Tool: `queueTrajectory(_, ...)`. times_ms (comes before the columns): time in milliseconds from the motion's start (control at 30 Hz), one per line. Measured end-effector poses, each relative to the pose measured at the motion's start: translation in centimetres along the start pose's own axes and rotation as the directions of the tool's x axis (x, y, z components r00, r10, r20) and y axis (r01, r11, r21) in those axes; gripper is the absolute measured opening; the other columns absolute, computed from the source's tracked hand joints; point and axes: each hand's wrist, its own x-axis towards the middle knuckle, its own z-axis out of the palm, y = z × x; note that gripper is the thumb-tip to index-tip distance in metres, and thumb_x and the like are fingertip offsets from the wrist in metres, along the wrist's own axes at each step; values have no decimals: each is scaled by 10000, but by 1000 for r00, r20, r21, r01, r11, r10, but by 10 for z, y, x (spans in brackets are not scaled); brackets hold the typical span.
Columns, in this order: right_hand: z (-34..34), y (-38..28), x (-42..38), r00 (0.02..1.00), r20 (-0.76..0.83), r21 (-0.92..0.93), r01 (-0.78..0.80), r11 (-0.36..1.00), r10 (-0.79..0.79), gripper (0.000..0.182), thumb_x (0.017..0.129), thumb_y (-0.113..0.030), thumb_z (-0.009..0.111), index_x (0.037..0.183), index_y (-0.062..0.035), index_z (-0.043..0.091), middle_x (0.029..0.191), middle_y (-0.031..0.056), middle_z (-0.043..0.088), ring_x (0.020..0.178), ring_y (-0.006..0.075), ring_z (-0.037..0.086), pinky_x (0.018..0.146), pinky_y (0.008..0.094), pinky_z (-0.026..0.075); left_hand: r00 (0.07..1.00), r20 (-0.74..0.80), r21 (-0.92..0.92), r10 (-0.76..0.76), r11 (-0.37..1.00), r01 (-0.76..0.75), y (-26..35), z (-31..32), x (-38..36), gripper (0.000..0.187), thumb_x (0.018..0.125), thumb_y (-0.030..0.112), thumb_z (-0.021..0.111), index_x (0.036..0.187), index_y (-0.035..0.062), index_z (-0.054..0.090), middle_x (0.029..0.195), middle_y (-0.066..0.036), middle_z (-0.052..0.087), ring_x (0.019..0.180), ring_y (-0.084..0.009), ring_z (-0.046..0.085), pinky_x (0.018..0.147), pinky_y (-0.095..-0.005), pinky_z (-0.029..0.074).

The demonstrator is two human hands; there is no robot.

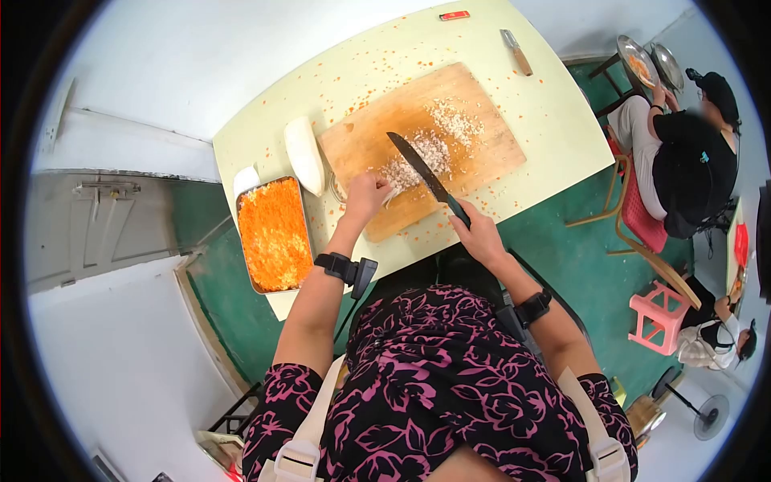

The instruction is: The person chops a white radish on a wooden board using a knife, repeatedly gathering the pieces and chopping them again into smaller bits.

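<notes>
My right hand [479, 234] grips the dark green handle of a kitchen knife [419, 166], whose dark blade lies across a pile of finely chopped white vegetable [430, 151] on a wooden cutting board [498, 145]. At the pile's near left edge, my left hand [366, 195] is closed with its fingers curled. Whatever is in those fingers, if anything, is hidden. Left of the board lies a long peeled white radish [303, 155]. Beyond my left hand sits a metal tray [243, 255] full of chopped orange and yellowish bits, probably carrot.
A wooden-handled tool [516, 53] and a small red item [454, 15] lie on the pale yellow table [574, 120], among scattered orange bits. To the right, a person [695, 153] sits on a red chair [642, 213] near metal bowls. A pink stool [658, 317] stands lower right.
</notes>
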Motion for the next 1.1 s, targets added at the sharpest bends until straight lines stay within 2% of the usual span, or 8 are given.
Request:
queueTrajectory(200, 7, 0, -1, 996, 7, -36, 90, 995, -89, 344, 845, -211, 572, 1146, -60, 504, 842, 231, 612, 759, 398, 593, 638, 447, 470, 962, -274, -258, -19, 965, -55, 0, 12, -18, 181, 739, 106, 688, 866, -11, 635, 752, -125, 643, 617, -194, 619, 565, -286, 476)
queueTrajectory(300, 14, -5, -2, 992, 34, -90, 123, 988, -121, 355, 844, -212, 566, 1158, -65, 490, 818, 226, 613, 740, 392, 595, 630, 453, 470, 961, -272, -190, -60, 982, 8, -3, 16, -28, 194, 725, 101, 689, 871, -13, 630, 800, -117, 638, 682, -229, 609, 628, -318, 487)
queueTrajectory(400, 23, -8, -2, 985, 43, -177, 170, 969, -165, 367, 843, -207, 553, 1170, -63, 472, 817, 210, 618, 721, 385, 599, 628, 453, 476, 884, -434, 152, 172, 981, -116, -1, 19, -39, 274, 687, 125, 702, 927, 14, 631, 911, -131, 611, 841, -292, 568, 782, -369, 456)
queueTrajectory(500, 32, -11, -5, 985, 57, -244, 173, 954, -164, 385, 844, -199, 537, 1192, -63, 445, 842, 199, 620, 710, 387, 601, 630, 451, 484, 845, -481, 257, 236, 959, -121, 3, 28, -42, 291, 675, 128, 700, 943, 33, 639, 959, -103, 602, 936, -289, 533, 855, -388, 412)
queueTrajectory(800, 36, -22, -7, 995, 45, -283, 97, 954, -88, 396, 859, -217, 511, 1220, -83, 420, 821, 207, 615, 692, 404, 593, 621, 481, 474, 887, -429, 109, 172, 984, -139, -4, 32, -41, 216, 707, 93, 661, 911, 23, 643, 928, -119, 596, 898, -300, 539, 810, -377, 428)
queueTrajectory(900, 25, -22, -7, 999, 13, -206, 54, 977, -52, 381, 865, -224, 506, 1214, -95, 425, 798, 218, 610, 697, 412, 587, 618, 486, 465, 893, -450, -86, -3, 995, -40, -1, 24, -33, 167, 737, 83, 629, 892, 24, 645, 891, -127, 594, 878, -305, 544, 786, -374, 437)
queueTrajectory(1000, 15, -18, -3, 999, 23, -163, 44, 986, -41, 369, 865, -226, 509, 1203, -100, 433, 785, 226, 605, 699, 416, 583, 613, 490, 457, 864, -473, 87, 171, 985, -148, -11, 15, -6, 174, 737, 91, 629, 893, 21, 659, 884, -145, 595, 858, -321, 545, 767, -382, 450)
queueTrajectory(1100, 9, -17, 1, 999, 38, -140, 30, 990, -24, 353, 861, -223, 517, 1182, -94, 446, 773, 226, 604, 696, 414, 581, 609, 493, 451, 904, -247, 318, 348, 911, -263, -12, 3, 14, 139, 725, 77, 623, 845, 18, 655, 840, -145, 587, 840, -325, 541, 743, -391, 452)
